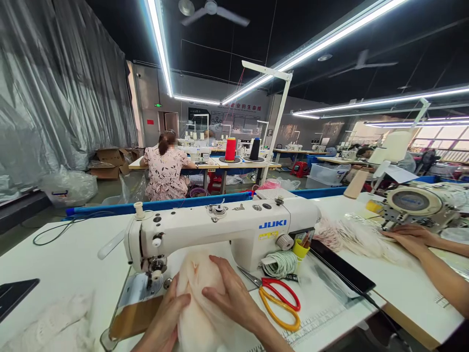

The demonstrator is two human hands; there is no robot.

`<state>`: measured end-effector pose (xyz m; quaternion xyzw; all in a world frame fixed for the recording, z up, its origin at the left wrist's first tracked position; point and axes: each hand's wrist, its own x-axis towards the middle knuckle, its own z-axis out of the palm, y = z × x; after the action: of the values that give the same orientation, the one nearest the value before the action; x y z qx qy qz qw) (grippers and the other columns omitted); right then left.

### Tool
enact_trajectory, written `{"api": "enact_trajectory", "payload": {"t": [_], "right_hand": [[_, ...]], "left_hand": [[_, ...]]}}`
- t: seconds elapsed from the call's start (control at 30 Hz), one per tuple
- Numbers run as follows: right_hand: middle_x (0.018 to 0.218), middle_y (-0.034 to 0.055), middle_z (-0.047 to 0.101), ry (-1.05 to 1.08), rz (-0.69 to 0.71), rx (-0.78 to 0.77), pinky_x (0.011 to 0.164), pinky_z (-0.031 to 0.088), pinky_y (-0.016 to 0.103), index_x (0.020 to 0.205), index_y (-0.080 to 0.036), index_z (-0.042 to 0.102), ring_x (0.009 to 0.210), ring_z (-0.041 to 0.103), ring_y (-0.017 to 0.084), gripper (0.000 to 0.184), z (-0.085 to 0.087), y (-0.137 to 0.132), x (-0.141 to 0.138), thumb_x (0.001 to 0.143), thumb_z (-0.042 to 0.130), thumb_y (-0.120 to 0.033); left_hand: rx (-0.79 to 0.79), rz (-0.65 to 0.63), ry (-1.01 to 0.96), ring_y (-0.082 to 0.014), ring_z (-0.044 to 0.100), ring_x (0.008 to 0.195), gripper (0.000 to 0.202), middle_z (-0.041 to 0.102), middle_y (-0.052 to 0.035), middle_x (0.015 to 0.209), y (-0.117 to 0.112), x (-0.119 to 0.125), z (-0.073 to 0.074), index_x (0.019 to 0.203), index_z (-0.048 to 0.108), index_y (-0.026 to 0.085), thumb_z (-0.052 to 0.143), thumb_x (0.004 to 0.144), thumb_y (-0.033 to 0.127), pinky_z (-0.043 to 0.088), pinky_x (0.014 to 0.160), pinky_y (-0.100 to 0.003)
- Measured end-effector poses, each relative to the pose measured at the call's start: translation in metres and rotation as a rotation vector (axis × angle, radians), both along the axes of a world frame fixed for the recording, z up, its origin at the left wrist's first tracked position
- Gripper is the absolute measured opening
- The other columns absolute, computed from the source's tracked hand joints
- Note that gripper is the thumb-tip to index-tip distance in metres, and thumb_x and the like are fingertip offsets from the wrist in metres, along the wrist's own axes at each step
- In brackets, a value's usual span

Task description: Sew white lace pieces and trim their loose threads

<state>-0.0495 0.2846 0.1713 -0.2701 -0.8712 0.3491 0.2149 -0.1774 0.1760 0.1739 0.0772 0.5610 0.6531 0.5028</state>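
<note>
Cream-coloured sheer fabric (200,298) is bunched up between my two hands, in front of the white sewing machine (216,220). My left hand (170,305) grips its left edge, thumb on top and fingers underneath. On the other side my right hand (230,293) holds it, with the thumb pressed on the cloth and the fingers over its far part. The machine's needle area (157,271) is just up and left of my left hand. Scissors (280,303) with red and yellow handles lie right of my right hand.
A coil of pale cord (279,265) and a yellow cup (301,248) stand by the machine. A black tablet-like device (342,266) lies farther right. Pale lace cloth (54,320) lies at left. A co-worker's hands (410,239) work at the neighbouring machine (417,201).
</note>
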Motion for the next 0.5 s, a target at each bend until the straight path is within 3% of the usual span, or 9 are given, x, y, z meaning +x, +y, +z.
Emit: {"api": "enact_trajectory", "payload": {"t": [0.13,0.23,0.37,0.5], "right_hand": [[0.141,0.0121,0.037,-0.084,-0.046,0.050,0.104,0.031,0.044,0.135,-0.020,0.037,0.132,0.030,0.029,0.068,0.000,-0.007,-0.007,0.074,0.065,-0.032],[0.139,0.0128,0.040,-0.108,-0.062,0.094,0.101,0.035,0.045,0.133,-0.020,0.040,0.130,0.033,0.031,0.066,-0.003,-0.011,-0.012,0.074,0.064,-0.036],[0.126,0.0105,0.054,-0.023,-0.098,0.198,0.091,0.043,0.039,0.126,-0.020,0.046,0.114,0.052,0.025,0.044,-0.011,-0.003,-0.016,0.082,0.046,-0.019],[0.095,0.0055,0.066,0.047,-0.107,0.240,0.077,0.049,0.031,0.114,-0.017,0.053,0.084,0.063,0.020,0.038,-0.014,0.027,-0.020,0.078,0.041,-0.010]], "left_hand": [[0.063,0.021,-0.061,-0.0226,0.067,0.094,0.062,0.064,-0.0076,0.117,0.000,0.004,0.009,0.139,0.030,0.027,0.055,0.082,0.017,0.051,0.082,-0.033],[0.041,0.040,-0.074,-0.0247,0.065,0.099,0.072,0.058,-0.0092,0.127,0.001,0.005,0.007,0.140,0.028,0.028,0.066,0.079,0.030,0.051,0.084,-0.032],[0.043,0.055,-0.014,-0.0235,0.061,0.106,0.068,0.047,-0.0115,0.137,0.004,0.000,-0.009,0.139,0.027,0.027,0.062,0.082,0.017,0.049,0.088,-0.031],[0.072,0.045,-0.029,-0.0219,0.064,0.101,0.065,0.055,-0.0105,0.130,0.005,-0.010,-0.020,0.137,0.032,0.026,0.060,0.080,0.011,0.049,0.086,-0.030]]}}
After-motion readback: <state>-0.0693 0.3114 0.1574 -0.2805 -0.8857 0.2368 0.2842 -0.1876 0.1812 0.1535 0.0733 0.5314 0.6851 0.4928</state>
